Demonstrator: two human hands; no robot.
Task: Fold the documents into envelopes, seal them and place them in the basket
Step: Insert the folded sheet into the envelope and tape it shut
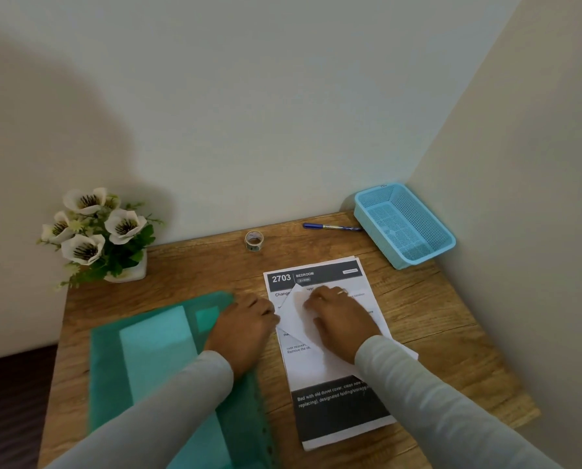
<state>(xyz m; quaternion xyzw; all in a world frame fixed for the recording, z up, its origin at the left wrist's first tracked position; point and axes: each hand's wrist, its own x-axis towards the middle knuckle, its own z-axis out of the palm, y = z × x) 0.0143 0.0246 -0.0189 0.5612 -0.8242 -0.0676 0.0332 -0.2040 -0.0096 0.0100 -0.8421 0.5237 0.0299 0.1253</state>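
On the documents (330, 412), right hand (337, 314) presses folded sheet (295, 314); left hand (245, 330): grip unclear.

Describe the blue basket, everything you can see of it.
The basket looks like light blue plastic. It is rectangular and open-topped, with a solid rim and perforated walls and floor. It stands upright at the far right corner of the wooden table, close to the wall and turned at an angle to the table's edge. Nothing shows inside it. A pen lies just left of it; whether they touch is unclear.
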